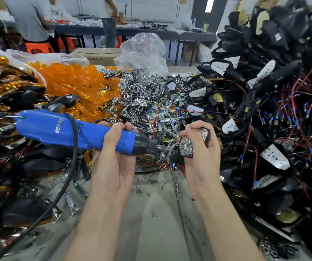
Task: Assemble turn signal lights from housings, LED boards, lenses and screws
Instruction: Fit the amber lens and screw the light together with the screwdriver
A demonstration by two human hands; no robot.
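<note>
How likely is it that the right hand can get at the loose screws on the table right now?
Probably not right away: the right hand grips the light unit against the bit of the screwdriver. The screws lie uncovered just below, so the way itself looks free.

A single head-worn wide-angle view looks forward and down, close over the left hand and right hand at centre; a far table crosses the top.
</note>
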